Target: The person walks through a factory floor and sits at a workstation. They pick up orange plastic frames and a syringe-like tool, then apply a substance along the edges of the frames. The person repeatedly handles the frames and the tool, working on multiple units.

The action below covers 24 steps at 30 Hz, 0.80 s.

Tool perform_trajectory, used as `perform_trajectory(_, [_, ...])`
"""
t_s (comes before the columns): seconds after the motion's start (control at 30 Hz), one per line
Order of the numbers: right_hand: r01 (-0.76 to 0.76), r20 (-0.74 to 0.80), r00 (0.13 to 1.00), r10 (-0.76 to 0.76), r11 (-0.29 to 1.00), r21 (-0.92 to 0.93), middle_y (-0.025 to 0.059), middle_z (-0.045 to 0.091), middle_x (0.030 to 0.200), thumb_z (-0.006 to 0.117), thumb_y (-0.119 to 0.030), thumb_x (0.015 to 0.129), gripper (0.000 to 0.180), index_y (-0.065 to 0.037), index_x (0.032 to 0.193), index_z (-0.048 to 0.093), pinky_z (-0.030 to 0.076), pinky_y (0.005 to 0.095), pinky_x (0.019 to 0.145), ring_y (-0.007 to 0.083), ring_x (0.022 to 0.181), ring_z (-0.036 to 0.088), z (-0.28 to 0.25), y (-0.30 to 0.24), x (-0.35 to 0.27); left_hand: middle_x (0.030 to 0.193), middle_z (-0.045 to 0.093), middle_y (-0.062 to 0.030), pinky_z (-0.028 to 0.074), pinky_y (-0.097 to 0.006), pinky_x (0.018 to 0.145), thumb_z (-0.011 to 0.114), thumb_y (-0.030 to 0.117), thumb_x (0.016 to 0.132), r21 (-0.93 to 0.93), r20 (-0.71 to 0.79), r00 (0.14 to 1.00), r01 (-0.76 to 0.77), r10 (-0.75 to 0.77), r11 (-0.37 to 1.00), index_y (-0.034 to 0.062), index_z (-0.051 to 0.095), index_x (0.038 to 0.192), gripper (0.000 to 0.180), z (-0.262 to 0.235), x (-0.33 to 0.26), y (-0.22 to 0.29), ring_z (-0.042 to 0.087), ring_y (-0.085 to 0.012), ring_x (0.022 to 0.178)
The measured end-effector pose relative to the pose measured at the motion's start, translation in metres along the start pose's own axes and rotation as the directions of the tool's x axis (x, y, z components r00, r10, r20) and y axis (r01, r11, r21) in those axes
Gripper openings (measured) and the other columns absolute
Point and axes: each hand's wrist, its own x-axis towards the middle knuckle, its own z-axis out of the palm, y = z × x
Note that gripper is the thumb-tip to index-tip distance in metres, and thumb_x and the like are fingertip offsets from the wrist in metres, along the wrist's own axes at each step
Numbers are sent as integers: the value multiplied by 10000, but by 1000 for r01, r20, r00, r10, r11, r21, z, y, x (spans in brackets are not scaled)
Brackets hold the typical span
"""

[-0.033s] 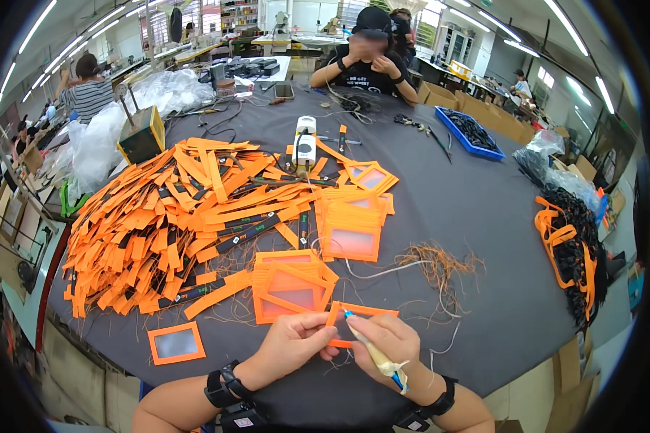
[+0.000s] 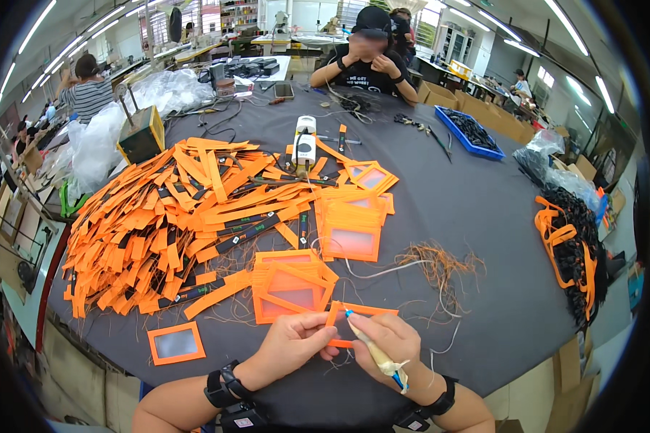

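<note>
My left hand (image 2: 292, 343) pinches the left side of an orange-edged rectangular piece (image 2: 375, 312) near the table's front edge. Held like a pencil in my right hand (image 2: 393, 343) is a pen-shaped tool (image 2: 374, 352), blue and wrapped in pale tape, its thin tip at the piece's upper left corner. My right fingers cover part of the piece. Just beyond my hands lies a stack of orange frames with clear windows (image 2: 289, 297), and behind it another stack (image 2: 350, 242). One single frame (image 2: 177, 343) rests left of my left hand.
A big heap of orange and black strips (image 2: 144, 238) fills the left. Loose orange threads (image 2: 440, 267) lie right of the stacks. A white device (image 2: 305, 148) with a thin cord stands mid-table. At the far side sit a blue tray (image 2: 469, 133) and a co-worker (image 2: 368, 72).
</note>
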Motion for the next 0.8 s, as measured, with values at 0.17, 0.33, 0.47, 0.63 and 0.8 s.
perform_trajectory(0.17, [-17,30,999,17,1000,-3,84,607,801,717,12,640,453,-29,1084,638,504,290,564,210,651,600,-1,0,0,944,640,-55,544,-222,665,562,106,926,-20,-4,1000,-18,18,1000,-33,550,1223,328,0,0,-1,652,-116,750])
perform_trajectory(0.33, [-19,35,999,19,1000,-2,85,606,802,716,12,646,441,-26,1078,638,503,289,566,208,653,601,0,1,0,950,638,-55,545,-225,664,559,108,929,-9,8,999,-44,44,999,-41,555,1210,317,0,0,-1,655,-120,760])
perform_trajectory(0.47, [-32,34,999,32,999,5,86,607,804,716,11,649,434,-29,1074,641,503,289,567,208,656,601,0,2,-2,913,661,-71,539,-246,684,546,86,935,13,-1,999,-42,42,999,-42,560,1187,283,2,0,1,641,-117,727])
perform_trajectory(0.63, [-43,41,998,42,999,9,86,611,811,717,5,654,421,-31,1067,645,502,288,569,207,660,602,1,1,-1,940,647,-52,540,-218,666,554,118,935,18,21,998,-55,54,998,-42,554,1209,317,0,0,0,655,-111,756])
perform_trajectory(0.8, [-29,36,999,28,999,16,81,609,804,720,3,653,420,-36,1065,647,501,284,568,204,658,600,1,2,-1,916,654,-48,534,-208,663,557,122,935,22,30,998,-62,62,998,-40,556,1206,316,-1,0,-1,653,-103,752])
